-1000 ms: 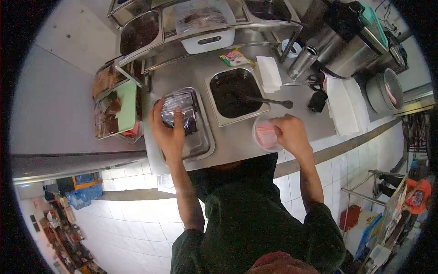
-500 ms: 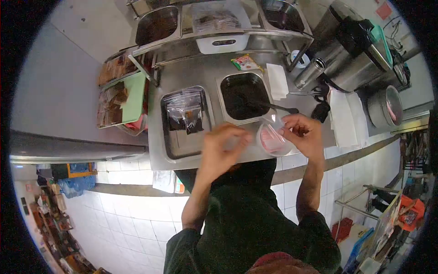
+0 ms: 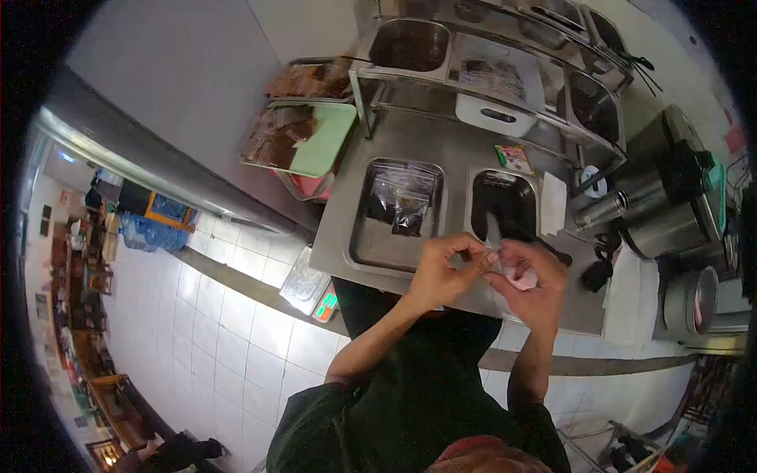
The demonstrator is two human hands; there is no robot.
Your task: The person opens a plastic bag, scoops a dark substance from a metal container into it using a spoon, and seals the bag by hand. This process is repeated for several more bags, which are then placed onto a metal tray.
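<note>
My left hand (image 3: 443, 272) and my right hand (image 3: 530, 285) meet over the steel counter (image 3: 449, 150), pinching a small clear plastic bag (image 3: 494, 236) between their fingertips. Under my right hand a bit of the pink-filled round container (image 3: 523, 277) shows. Just behind the hands is a steel pan of dark sauce (image 3: 503, 206) with a ladle in it. To the left a shallow steel tray (image 3: 378, 244) holds small bags filled with something dark (image 3: 398, 206).
A raised rack with steel pans (image 3: 410, 43) and a white tub (image 3: 495, 114) runs along the back. A green board (image 3: 325, 140) lies over a tray at left. Steel flask (image 3: 603, 209), napkins (image 3: 553, 203), black pot (image 3: 674, 201) stand right. White tiled floor lies below.
My left hand left the tray of filled bags and came across to my right hand; both now hold a clear bag. The camera view swung, shifting the counter right.
</note>
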